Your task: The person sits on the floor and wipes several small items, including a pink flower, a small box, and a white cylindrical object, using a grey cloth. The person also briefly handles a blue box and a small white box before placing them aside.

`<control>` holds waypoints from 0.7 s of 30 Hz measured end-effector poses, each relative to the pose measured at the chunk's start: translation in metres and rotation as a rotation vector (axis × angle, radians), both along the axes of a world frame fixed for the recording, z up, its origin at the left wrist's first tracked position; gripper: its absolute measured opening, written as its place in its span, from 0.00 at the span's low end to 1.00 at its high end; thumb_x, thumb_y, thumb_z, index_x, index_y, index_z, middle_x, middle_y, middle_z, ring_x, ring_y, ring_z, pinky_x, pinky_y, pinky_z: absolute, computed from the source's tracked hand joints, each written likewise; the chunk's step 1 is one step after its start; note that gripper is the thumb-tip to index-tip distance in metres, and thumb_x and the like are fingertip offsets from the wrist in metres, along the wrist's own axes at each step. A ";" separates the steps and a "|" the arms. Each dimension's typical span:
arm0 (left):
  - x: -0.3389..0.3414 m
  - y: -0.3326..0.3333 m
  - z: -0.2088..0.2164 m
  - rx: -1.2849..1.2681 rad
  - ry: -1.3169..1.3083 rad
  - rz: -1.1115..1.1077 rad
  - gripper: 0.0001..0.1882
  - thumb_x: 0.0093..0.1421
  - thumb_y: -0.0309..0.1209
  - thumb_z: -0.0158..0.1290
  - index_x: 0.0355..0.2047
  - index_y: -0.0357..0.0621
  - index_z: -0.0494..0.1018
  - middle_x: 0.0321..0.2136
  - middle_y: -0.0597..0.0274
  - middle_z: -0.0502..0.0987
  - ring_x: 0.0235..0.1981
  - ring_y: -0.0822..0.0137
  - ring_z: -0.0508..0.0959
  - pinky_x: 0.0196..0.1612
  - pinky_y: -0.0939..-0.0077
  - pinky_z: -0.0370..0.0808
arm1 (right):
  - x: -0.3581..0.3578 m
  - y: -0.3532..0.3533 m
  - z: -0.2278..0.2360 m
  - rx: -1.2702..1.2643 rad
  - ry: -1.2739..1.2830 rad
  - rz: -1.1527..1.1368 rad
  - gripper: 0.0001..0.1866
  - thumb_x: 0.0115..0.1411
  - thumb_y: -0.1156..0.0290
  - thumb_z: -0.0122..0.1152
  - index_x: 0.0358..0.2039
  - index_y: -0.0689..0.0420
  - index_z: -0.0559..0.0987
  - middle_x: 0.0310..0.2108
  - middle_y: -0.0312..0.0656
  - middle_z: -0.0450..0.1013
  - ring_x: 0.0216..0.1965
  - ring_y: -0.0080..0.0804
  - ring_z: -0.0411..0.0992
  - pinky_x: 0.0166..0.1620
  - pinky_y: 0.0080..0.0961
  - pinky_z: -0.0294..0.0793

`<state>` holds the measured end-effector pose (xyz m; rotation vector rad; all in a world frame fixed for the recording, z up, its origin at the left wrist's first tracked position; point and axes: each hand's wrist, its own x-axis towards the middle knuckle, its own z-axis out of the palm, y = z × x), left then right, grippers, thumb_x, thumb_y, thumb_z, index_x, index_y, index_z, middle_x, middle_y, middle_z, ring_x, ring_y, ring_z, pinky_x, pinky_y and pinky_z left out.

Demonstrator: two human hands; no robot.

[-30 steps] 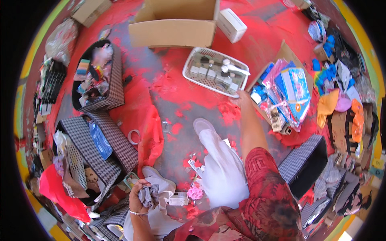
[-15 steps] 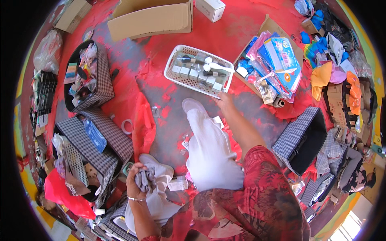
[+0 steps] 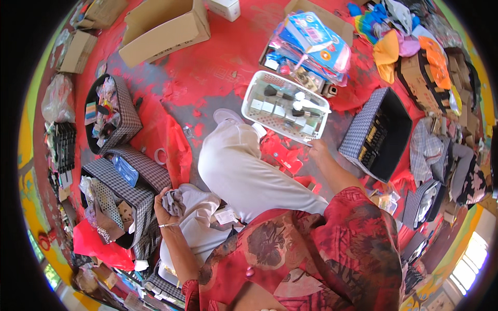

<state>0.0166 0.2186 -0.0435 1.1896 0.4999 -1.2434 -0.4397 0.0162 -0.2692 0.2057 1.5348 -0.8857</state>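
Observation:
A white plastic basket (image 3: 276,127) with perforated walls sits on the floor in front of me. Inside it lie dark-bristled brushes (image 3: 280,93), a white-handled brush (image 3: 314,103) and several small white boxes (image 3: 267,107). My right hand (image 3: 321,154) grips the basket's near right corner, fingers closed on the rim. Low at the left, beside my leg, my left hand (image 3: 163,208) is closed around a crumpled grey cloth (image 3: 175,201). My bent leg in white trousers (image 3: 233,166) lies between the two hands.
An open cardboard carton (image 3: 336,22) with flat blue packages (image 3: 316,41) stands behind the basket. Right of it is a checked bin (image 3: 358,124) with dark items. Filled checked bins (image 3: 127,119) line the left. A large cardboard box (image 3: 166,39) stands far left on red sheeting (image 3: 228,57).
The view has turned. My right hand has drawn the basket rightward, nearer the carton and the checked bin. My leg has bent further. My left hand still holds the grey cloth.

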 end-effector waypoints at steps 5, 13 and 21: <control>-0.007 0.017 0.018 0.007 -0.109 -0.068 0.13 0.51 0.36 0.45 0.30 0.40 0.71 0.25 0.55 0.76 0.24 0.60 0.77 0.23 0.71 0.76 | -0.078 0.045 -0.013 -0.034 -0.022 -0.090 0.21 0.45 0.92 0.39 0.42 0.66 0.61 0.42 0.58 0.62 0.40 0.56 0.66 0.38 0.50 0.74; -0.014 0.033 0.041 -0.014 -0.133 -0.171 0.12 0.52 0.37 0.45 0.31 0.45 0.73 0.26 0.61 0.77 0.24 0.63 0.77 0.20 0.66 0.76 | -0.110 0.071 -0.046 -0.073 -0.023 -0.266 0.22 0.45 0.91 0.40 0.43 0.64 0.61 0.43 0.58 0.62 0.42 0.57 0.66 0.37 0.50 0.74; -0.037 0.016 0.047 -0.073 0.010 -0.236 0.12 0.51 0.37 0.45 0.31 0.43 0.72 0.28 0.54 0.76 0.28 0.60 0.77 0.24 0.63 0.78 | -0.132 0.014 -0.048 0.089 0.093 -0.549 0.21 0.51 0.84 0.42 0.48 0.64 0.61 0.44 0.56 0.63 0.41 0.56 0.67 0.32 0.55 0.74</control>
